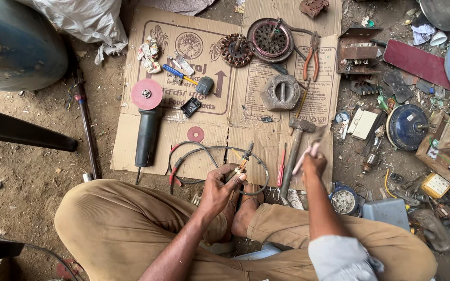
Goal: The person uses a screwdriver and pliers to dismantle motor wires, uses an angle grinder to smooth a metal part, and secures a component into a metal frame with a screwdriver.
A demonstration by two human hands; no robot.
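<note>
The left hand (pixel 224 183) fingers grip a small wired part (pixel 241 165), axis pointing upper right. The right hand (pixel 313 162), just right, apparently pinches a pale tool (pixel 304 156).

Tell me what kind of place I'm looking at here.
Likely an informal floor-level electrical repair workshop: an angle grinder, hammer and pliers lie on flattened cardboard over dirt, with dismantled motor parts around.

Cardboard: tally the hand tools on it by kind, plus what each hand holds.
Angle grinder: 1
Hammer: 1
Pliers: 1
Screwdrivers: 2
Total: 5
Left hand grips a wired part; right hand holds a thin tool, kind unclear.
</note>
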